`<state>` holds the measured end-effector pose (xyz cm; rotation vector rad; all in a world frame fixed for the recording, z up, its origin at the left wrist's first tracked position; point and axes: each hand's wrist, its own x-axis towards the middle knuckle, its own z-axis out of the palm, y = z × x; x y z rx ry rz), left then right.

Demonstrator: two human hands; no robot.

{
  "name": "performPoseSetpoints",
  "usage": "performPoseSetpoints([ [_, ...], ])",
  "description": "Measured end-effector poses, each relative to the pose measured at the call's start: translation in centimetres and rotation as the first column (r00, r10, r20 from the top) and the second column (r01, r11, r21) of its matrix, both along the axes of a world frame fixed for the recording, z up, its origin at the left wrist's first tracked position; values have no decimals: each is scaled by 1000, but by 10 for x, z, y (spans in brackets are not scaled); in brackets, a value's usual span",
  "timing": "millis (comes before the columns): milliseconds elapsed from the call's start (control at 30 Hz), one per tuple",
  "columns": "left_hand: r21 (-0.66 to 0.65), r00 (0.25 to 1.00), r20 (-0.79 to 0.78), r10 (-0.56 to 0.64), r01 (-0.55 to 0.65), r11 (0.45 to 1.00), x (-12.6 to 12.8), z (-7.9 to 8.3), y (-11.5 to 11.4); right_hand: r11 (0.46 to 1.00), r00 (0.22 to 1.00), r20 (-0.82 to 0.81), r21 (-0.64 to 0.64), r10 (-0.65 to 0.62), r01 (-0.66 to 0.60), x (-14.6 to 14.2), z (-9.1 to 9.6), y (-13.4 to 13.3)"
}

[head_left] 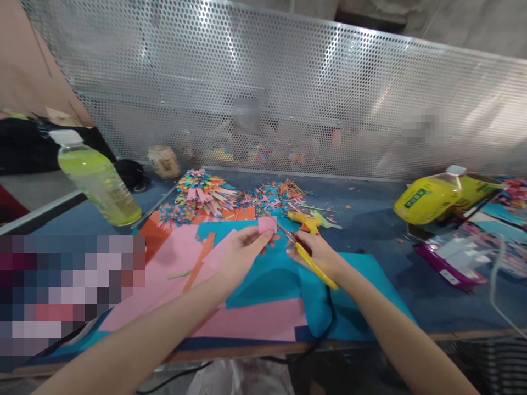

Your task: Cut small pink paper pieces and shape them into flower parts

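Between the thumb and fingers of my left hand (247, 246) is a small piece of pink paper (267, 224). My right hand (317, 253) grips yellow-handled scissors (312, 262), their blades pointing at the paper's right edge; whether they touch it I cannot tell. Beneath both hands lie blue paper sheets (263, 280) and pink paper sheets (164, 274). An orange paper strip (200, 261) rests left of my left hand. Just beyond my right hand sits a yellow glue gun (307, 220), partly hidden by the fingers.
A fringed multicoloured paper piece (206, 192) and a heap of cut strips (278, 196) lie farther back. Left stands a green drink bottle (99, 178); right are a yellow bottle (428, 196) and a purple pack (450, 266). A perforated metal panel (288, 82) closes the back. A black cable (329, 318) hangs over the front edge.
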<state>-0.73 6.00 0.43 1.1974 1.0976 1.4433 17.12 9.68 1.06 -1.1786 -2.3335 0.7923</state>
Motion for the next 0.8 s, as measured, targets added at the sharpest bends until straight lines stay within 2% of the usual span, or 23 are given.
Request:
performPoseSetpoints([
  [800,-8,998,5,61,-61,998,-2,2,2,998,998,49,49,-34,32,5,4,0],
])
